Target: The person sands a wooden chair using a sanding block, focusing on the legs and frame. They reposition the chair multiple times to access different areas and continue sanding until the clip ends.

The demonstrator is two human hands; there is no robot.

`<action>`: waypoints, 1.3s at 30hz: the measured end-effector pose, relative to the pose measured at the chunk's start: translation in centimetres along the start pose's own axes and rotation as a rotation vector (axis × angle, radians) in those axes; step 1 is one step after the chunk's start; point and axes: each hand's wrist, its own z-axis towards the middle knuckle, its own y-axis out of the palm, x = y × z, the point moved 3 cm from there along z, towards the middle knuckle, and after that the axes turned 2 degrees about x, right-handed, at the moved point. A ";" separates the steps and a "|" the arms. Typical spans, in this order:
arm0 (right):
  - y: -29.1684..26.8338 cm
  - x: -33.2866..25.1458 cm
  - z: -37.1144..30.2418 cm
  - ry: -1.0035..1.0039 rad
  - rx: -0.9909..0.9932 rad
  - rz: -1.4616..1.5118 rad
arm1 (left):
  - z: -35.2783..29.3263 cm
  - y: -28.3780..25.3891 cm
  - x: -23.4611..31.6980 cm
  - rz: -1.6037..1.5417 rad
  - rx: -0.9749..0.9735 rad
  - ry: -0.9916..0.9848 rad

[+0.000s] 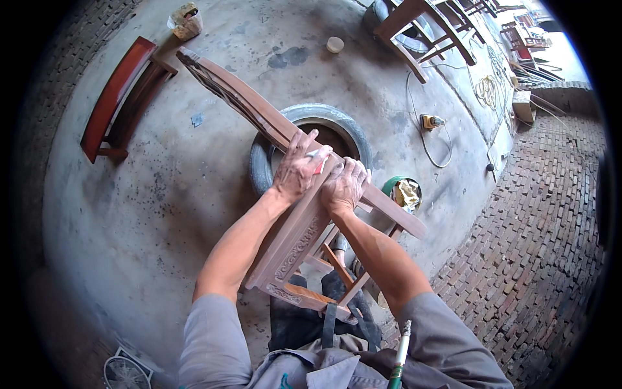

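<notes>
Concrete floor (pixel 155 214) is opening left of centre, where a hand could be passing between the red-brown wooden piece (pixel 113 97) at upper left and the chair (pixel 291 240) at centre. The chair's jutting bar (pixel 395 212) is blocking the way just right of the right hand (pixel 345 187), with a green tub (pixel 391 184) standing near it and a tyre (pixel 355 133) lying behind.

1. Hands, left hand (pixel 297 170) and right hand (pixel 345 187): two.
2. Carved chair (pixel 291 233): one.
3. Red-and-white piece (pixel 319 166): one.
4. Tires (pixel 261 165): two.
5. Far chairs (pixel 408 18): several, overlapping, uncountable.
6. Red frame (pixel 111 97): one.
7. Green tub (pixel 389 186): one.
8. Corded tool (pixel 429 122): one.
9. White cup (pixel 335 45): one.
10. Bag (pixel 186 24): one.
11. Cardboard box (pixel 523 109): one.
12. Cigarette (pixel 401 353): one.
</notes>
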 end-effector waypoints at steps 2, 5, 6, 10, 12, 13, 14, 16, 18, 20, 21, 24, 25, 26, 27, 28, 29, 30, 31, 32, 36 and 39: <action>-0.4 -0.1 -0.1 0.008 -0.013 -0.001 | -1.4 -0.1 0.6 0.010 -0.027 -0.028; -0.6 -0.2 0.1 0.020 -0.003 0.003 | -4.8 -1.7 1.3 -0.076 -0.042 -0.124; -0.4 0.1 0.1 0.016 0.008 -0.005 | -5.5 -2.2 1.9 -0.061 -0.049 -0.160; 0.1 0.1 -0.1 -0.016 0.035 -0.022 | -3.1 0.5 1.4 -0.082 0.095 -0.180; 0.0 0.4 0.2 0.012 -0.029 0.000 | -2.0 0.5 0.0 -0.002 0.020 -0.035; -0.1 0.2 0.1 0.021 -0.063 0.014 | -2.0 0.3 -1.4 0.018 -0.019 0.022; -0.1 0.1 0.1 0.008 -0.040 0.015 | -1.5 -0.3 -3.4 0.090 0.019 0.064; 0.0 0.1 0.1 -0.008 -0.052 0.005 | -0.2 -3.0 -9.6 0.180 0.095 -0.055; -0.3 0.1 0.1 -0.013 -0.053 -0.009 | 1.1 -4.9 -10.7 0.314 0.280 -0.230; 0.2 0.5 0.0 -0.007 -0.033 -0.019 | 0.2 -2.9 -7.8 0.240 0.311 -0.266; 0.4 0.5 -0.1 -0.007 -0.020 -0.020 | -1.1 -1.0 -4.9 -0.090 0.439 -0.240; 0.0 0.5 0.0 -0.031 -0.032 -0.015 | -2.1 -0.3 -1.1 0.008 0.247 -0.101; -0.1 0.6 0.2 -0.019 -0.021 -0.017 | -1.2 -1.7 -3.5 0.057 0.199 -0.023; -0.3 0.2 0.2 -0.022 -0.019 -0.013 | -1.1 -2.2 -7.3 0.086 0.189 -0.059; -0.2 0.1 0.3 -0.006 -0.012 -0.010 | 0.0 -4.7 -9.5 0.263 0.264 -0.203; 0.0 0.1 0.2 -0.018 0.002 -0.022 | -0.2 -4.3 -9.3 0.205 0.290 -0.209; -0.2 0.1 -0.2 0.001 -0.035 -0.030 | -0.7 -3.1 -8.4 0.150 0.312 -0.222; -0.6 -0.1 0.0 0.019 -0.070 -0.023 | -0.7 -2.0 -7.5 0.109 0.335 -0.229; -0.6 -0.5 0.3 0.039 -0.104 -0.011 | -0.8 -1.3 -6.9 0.073 0.355 -0.231; -0.3 0.0 0.2 0.026 -0.087 -0.006 | -2.0 0.3 -3.4 0.006 0.255 -0.164; 0.1 0.3 0.2 -0.007 -0.037 -0.019 | -0.8 -2.3 -8.4 0.176 0.319 -0.151; -0.2 -0.3 0.2 -0.021 -0.059 -0.038 | 1.0 -9.1 -18.6 0.413 0.419 -0.349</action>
